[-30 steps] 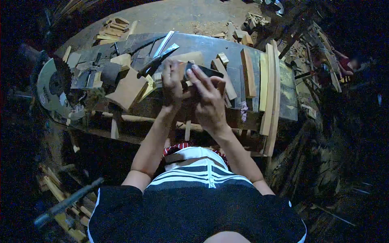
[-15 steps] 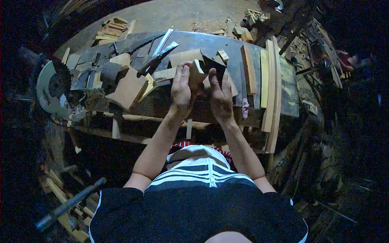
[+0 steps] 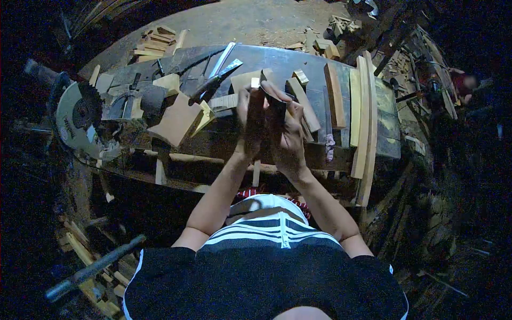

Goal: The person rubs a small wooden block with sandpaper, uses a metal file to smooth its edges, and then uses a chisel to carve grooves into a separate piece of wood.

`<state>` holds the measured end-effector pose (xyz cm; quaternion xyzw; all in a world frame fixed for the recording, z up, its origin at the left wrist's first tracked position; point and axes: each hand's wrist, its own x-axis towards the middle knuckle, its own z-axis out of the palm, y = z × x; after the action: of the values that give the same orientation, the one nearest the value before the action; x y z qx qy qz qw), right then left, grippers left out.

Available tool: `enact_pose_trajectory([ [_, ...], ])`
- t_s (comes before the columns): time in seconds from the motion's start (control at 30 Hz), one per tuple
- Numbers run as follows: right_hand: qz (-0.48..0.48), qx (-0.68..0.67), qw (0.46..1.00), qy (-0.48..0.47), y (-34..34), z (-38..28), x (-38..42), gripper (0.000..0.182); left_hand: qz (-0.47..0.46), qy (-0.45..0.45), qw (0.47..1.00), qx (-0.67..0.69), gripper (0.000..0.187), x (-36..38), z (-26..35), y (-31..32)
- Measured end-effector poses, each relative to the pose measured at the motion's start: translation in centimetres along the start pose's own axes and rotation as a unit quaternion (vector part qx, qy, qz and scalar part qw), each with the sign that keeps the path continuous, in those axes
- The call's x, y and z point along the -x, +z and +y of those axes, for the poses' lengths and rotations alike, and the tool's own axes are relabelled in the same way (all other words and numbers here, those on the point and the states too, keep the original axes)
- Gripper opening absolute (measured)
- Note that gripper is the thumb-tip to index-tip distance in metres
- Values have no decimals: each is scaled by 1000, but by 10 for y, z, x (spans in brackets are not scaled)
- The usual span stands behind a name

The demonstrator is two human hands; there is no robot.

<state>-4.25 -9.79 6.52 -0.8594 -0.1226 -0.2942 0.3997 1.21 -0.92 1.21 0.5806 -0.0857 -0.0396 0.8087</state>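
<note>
My left hand is closed around a small wooden block, held upright above the front of the bench, its pale end facing up. In my right hand is a dark, bent sheet that looks like sandpaper, with the fingers wrapped over its top edge. The sheet is right beside the block; whether they touch is hard to make out in the shadow. Just beyond my hands lies a brown sheet on the bench. A narrow wooden piece rests to the right of my right hand.
The dark workbench carries a circular saw blade at the left, a chisel, a flat wooden piece and a reddish wood strip. Long boards overhang its right end. Another person is at far right.
My right hand has turned inward, its fingers now over the sheet's top, and moved closer to the left. The block has turned upright in my left hand. The view has shifted slightly.
</note>
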Motion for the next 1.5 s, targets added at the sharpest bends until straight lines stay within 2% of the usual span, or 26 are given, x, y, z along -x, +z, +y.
enact_pose_trajectory([
  [0.07,13,-5,1000,11,1,4,-2,39,-2,30,999,34,54,7,22,13],
  [0.13,17,242,970,3,13,27,5,33,-38,88,988,-124,53,14,14,12],
  [0.17,5,-138,962,236,8,36,-1,33,-28,34,994,-101,56,19,16,17],
  [0.2,8,-139,961,239,13,37,10,33,-32,31,994,-103,56,18,20,15],
  [0.23,21,37,996,78,21,38,26,32,-38,13,999,-17,57,12,24,12],
  [0.27,29,211,973,-89,28,41,36,31,-40,-6,997,70,58,8,25,11],
  [0.3,37,-28,979,-198,2,5,-9,42,-38,-8,997,71,58,8,22,10],
  [0.33,36,-30,979,-198,1,6,-5,42,-40,4,999,21,58,7,18,7],
  [0.4,-126,139,970,156,7,13,13,29,-43,20,995,-83,58,8,11,-2],
  [0.43,-2,69,979,190,17,17,4,31,-41,63,991,-110,60,12,5,2],
  [0.47,-120,-310,845,418,-13,34,-8,30,-40,110,984,-134,62,14,1,9],
  [0.57,-53,-231,916,324,-9,10,-10,29,-71,60,984,-154,56,14,12,-5],
  [0.6,-36,-132,970,202,-2,11,5,31,-164,-45,980,101,52,3,-2,-22],
  [0.63,-17,-31,997,74,3,12,14,33,-243,-146,894,346,49,-2,2,-26],
  [0.67,-15,-33,996,77,5,14,15,33,-242,-148,895,344,49,4,7,-27],
  [0.73,49,221,969,-100,3,30,7,12,-124,-96,974,164,45,12,46,-2],
  [0.77,61,126,988,-59,6,54,11,18,23,-183,933,308,46,12,11,21],
  [0.8,-37,30,991,124,-12,45,-17,39,-126,56,989,-55,47,27,26,18],
  [0.87,-117,-298,858,401,-26,44,-24,39,-139,-52,987,-63,51,28,20,15],
  [0.93,-56,-295,866,399,-26,41,-19,43,-84,-134,974,164,51,26,13,12],
  [1.07,57,-262,862,430,-18,49,-1,46,-34,-180,958,219,46,20,26,9],
  [1.13,54,-268,841,468,-18,42,6,44,-36,-180,959,217,43,23,28,9],
  [1.2,75,-96,957,264,-12,34,18,42,-48,-179,958,219,39,26,27,14],
  [1.27,97,-117,950,271,-4,35,25,43,-60,-215,955,195,46,21,19,10],
  [1.37,29,-174,939,295,-9,40,19,47,-85,-125,987,-44,59,18,22,10],
  [1.5,2,-205,887,414,-31,2,-8,49,-79,-144,979,118,38,22,25,15],
])
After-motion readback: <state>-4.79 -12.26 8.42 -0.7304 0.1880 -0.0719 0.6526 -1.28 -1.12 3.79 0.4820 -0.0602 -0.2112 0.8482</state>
